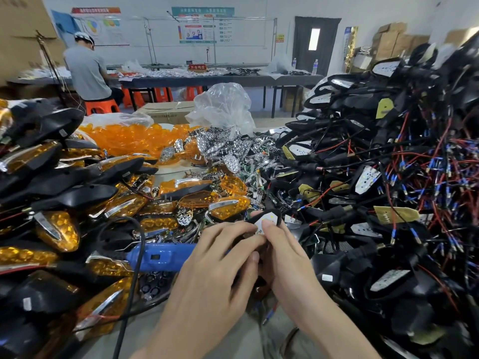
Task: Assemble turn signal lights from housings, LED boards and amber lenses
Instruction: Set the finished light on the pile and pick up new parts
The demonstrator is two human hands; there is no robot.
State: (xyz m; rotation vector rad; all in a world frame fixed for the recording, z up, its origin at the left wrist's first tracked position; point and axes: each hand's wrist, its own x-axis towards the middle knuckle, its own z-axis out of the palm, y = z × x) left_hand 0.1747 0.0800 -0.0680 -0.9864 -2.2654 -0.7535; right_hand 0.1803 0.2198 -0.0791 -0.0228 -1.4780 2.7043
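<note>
A small assembly workshop, with lamp parts heaped all round me.

Finished amber-and-black turn signals (59, 229) pile up on my left. Wired black housings (388, 177) with red and blue leads tower on my right. Loose amber lenses (124, 137) and chrome reflectors (220, 146) fill the middle, beside a blue corded tool (160, 257). Behind, another worker (86, 71) sits on an orange stool (102, 106) at a long table (197, 80) strewn with parts. Wall posters (202, 24) hang above it, and cardboard cartons (396, 40) are stacked near a dark door (315, 45).

Wired housings (388, 177) and finished lights (51, 203) crowd both sides.
</note>
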